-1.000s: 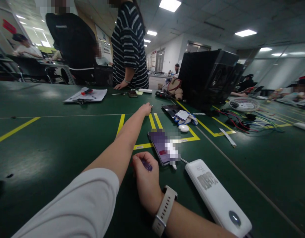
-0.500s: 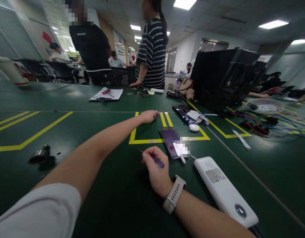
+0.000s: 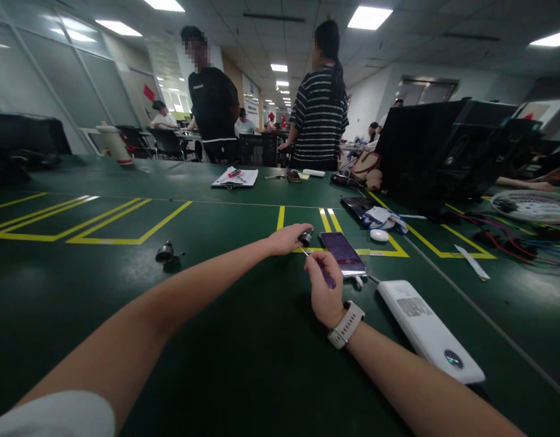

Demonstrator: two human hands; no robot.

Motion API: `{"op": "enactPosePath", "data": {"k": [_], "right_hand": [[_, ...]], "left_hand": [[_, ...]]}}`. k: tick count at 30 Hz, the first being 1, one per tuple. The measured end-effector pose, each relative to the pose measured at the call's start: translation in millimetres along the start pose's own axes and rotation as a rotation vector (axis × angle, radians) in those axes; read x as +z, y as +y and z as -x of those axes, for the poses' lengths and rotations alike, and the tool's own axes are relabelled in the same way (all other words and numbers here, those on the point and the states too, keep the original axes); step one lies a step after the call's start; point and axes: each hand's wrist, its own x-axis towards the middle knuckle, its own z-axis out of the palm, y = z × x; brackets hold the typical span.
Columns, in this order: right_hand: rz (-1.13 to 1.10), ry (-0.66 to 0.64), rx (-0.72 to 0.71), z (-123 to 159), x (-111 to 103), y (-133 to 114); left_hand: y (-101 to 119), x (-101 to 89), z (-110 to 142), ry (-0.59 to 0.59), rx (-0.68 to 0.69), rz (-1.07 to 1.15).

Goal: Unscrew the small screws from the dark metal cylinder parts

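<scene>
My left hand (image 3: 286, 239) reaches forward over the green table, closed round a small dark metallic cylindrical part (image 3: 306, 237). My right hand (image 3: 325, 294) grips a screwdriver (image 3: 328, 278) by its purple handle. The thin shaft points up and left, its tip at or very near the part; whether they touch I cannot tell. Just right of both hands lies a phone (image 3: 344, 253) with a white plug at its lower end. On the left of the table rests another dark cylindrical part (image 3: 164, 252), with a tiny dark piece beside it.
A long white device (image 3: 429, 331) with a cable lies by my right forearm. Behind the phone are a white oval case (image 3: 378, 235) and gloves (image 3: 383, 218). A large black box (image 3: 437, 149) and loose wires occupy the right. A clipboard (image 3: 235, 177) lies farther back; two people stand beyond.
My left hand has drawn back toward me with the metallic part. My right hand has brought the screwdriver's tip up to it. The camera view has also shifted left.
</scene>
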Motion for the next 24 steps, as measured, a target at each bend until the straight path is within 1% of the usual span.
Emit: {"op": "enactPosePath", "data": {"k": [1, 2, 3, 5, 6, 9, 11, 12, 13, 14, 15, 16, 18, 22, 24], "right_hand": [[-0.016, 0.021, 0.032, -0.2, -0.2, 1.3], [-0.024, 0.038, 0.065, -0.5, -0.5, 2.7], [-0.026, 0.055, 0.079, -0.7, -0.9, 4.2], [-0.030, 0.075, 0.099, -1.4, -1.8, 7.3], [-0.033, 0.085, 0.113, -1.9, -2.1, 8.9], [-0.054, 0.113, 0.176, -4.2, -2.1, 14.5], [-0.073, 0.122, 0.230, -6.0, -1.2, 18.0], [-0.082, 0.121, 0.258, -6.6, -0.5, 19.2], [-0.090, 0.116, 0.288, -6.8, 0.2, 19.8], [-0.098, 0.106, 0.316, -6.5, 1.0, 19.4], [-0.106, 0.092, 0.344, -5.5, 2.0, 18.1], [-0.114, 0.076, 0.371, -3.6, 3.1, 15.6], [-0.131, 0.035, 0.420, 3.0, 6.0, 7.5], [-0.192, -0.068, 0.497, 23.5, 15.8, -14.8], [-0.231, -0.114, 0.509, 33.5, 22.1, -24.6]], "left_hand": [[1.2, -1.1, 4.8, 0.041, -0.014, 0.083], [2.1, -2.6, 10.1, 0.086, -0.057, 0.198], [2.9, -4.6, 16.3, 0.131, -0.124, 0.325], [4.0, -9.0, 31.6, 0.217, -0.305, 0.589], [4.7, -11.5, 40.8, 0.247, -0.382, 0.670], [8.8, -20.2, 75.0, 0.282, -0.541, 0.789], [14.7, -27.7, 101.8, 0.264, -0.628, 0.913], [18.5, -31.6, 115.4, 0.283, -0.714, 1.135], [22.7, -35.4, 128.7, 0.270, -0.739, 1.338], [26.7, -38.7, 141.3, 0.275, -0.727, 1.458], [30.4, -41.1, 152.9, 0.296, -0.700, 1.502], [33.3, -42.4, 163.1, 0.305, -0.670, 1.486], [35.9, -41.5, 178.9, 0.298, -0.615, 1.346], [29.1, -29.9, 194.2, 0.306, -0.436, 0.862], [23.6, -24.0, 197.2, 0.360, -0.317, 0.587]]}}
